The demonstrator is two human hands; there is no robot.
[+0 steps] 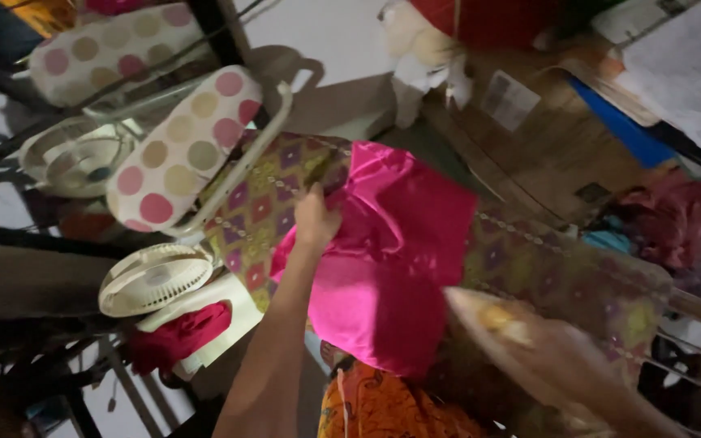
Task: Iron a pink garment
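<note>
the pink satin cloth (399,251) lies spread over a board with a patterned cover (261,203) of purple, red and yellow diamonds, and it covers the middle of this board. the cloth is shiny and has some folds near its upper edge. the left hand (316,219) rests on the upper left edge of the cloth, fingers closed on the fabric there, so it holds the cloth at that edge. the right hand (561,357) is at the lower right, blurred; it seems to be around a pale, pointed object (488,316), but i cannot tell how the grip is.

just left of the board stands a folded chair with a dotted cushion (180,146), with pink, beige and olive dots. below it is a small white fan (154,278), and near this a red cloth (180,337). an orange printed fabric (383,405) is at the bottom edge. above the board, at the right, there is a cardboard box (545,138).
</note>
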